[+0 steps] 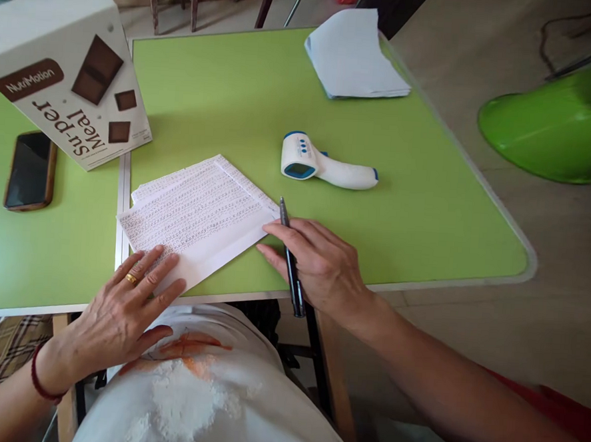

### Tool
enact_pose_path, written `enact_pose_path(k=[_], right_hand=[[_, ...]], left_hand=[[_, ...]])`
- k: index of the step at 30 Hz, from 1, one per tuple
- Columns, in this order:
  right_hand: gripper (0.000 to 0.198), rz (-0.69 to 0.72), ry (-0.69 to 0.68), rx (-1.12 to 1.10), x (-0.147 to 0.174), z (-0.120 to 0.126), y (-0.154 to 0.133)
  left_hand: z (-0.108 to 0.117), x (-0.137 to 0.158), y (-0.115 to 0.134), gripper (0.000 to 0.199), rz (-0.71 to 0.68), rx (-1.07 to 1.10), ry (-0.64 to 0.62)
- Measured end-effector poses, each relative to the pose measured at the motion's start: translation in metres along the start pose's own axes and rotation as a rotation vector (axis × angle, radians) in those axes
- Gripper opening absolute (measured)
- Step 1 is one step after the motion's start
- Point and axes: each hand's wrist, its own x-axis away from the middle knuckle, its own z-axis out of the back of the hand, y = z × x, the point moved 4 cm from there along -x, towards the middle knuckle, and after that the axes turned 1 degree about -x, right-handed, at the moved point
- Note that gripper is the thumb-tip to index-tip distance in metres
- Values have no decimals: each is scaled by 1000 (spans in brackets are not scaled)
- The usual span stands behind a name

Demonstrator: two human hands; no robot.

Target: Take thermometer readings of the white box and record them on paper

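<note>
Sheets of paper (196,208) covered in rows of small handwriting lie at an angle near the front edge of the green table. My left hand (133,294), with a gold ring and a dark red wrist cord, rests with fingers spread on the lower left part of the top sheet. Between the thumb and fingers of my right hand (317,262) sits a black pen (292,274), its clear-grey end pointing away from me. The right fingertips are at the right corner of the paper. A white and blue infrared thermometer (324,163) lies just beyond that hand.
A tall white NutriMotion box (69,67) stands at the left, beside a phone (31,171) in a brown case. A stack of blank paper (355,58) lies at the far edge of the green table (440,223). A green plastic chair (551,130) is off to the right.
</note>
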Motion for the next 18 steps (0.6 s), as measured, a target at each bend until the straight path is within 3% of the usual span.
enact_pose_path(k=[5,12,15,18], right_hand=[[25,37,-19,-158,-13,-12,23],[24,109,-88,-289,-52,-41,70],[27,143,-52,-339,-59,-47,80],[31,124,-26,-378,-58,-44,77]], left_hand=[[-2,-2,10,47,-26,-44,17],[-6,-32,26,50,-94,5,68],[-2,-43,12,46,-113,89,101],[4,-47,-26,49,110,5,182]])
